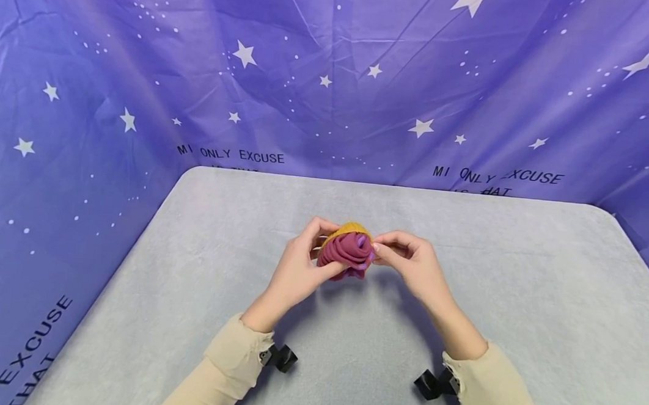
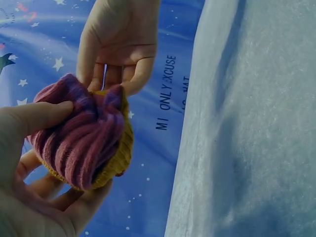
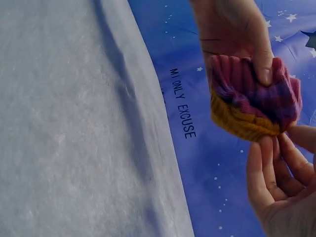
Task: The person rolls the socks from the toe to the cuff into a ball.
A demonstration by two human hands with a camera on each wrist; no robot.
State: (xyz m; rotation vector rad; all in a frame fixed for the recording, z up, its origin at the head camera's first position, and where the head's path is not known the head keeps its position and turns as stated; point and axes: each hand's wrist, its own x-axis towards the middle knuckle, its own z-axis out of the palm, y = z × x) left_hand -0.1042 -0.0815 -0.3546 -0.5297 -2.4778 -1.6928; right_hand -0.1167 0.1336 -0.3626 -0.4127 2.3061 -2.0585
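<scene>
A rolled-up bundle of ribbed knit (image 1: 346, 251), like folded socks, is maroon with purple patches and has a mustard-yellow band around one side. My left hand (image 1: 299, 262) grips it, the thumb pressed on the maroon folds and the fingers beneath, as the left wrist view shows. From the other side my right hand (image 1: 417, 265) pinches the yellow edge (image 3: 271, 129) between thumb and fingertips. Both hands hold the bundle above the table, and its underside is mostly hidden in the head view.
A light grey cloth-covered table (image 1: 190, 250) spreads under both arms. Purple-blue curtains (image 1: 329, 105) with white stars and black lettering hang behind the table and at its sides. Small black camera mounts (image 1: 285, 358) sit on both wrists, beside beige sleeves.
</scene>
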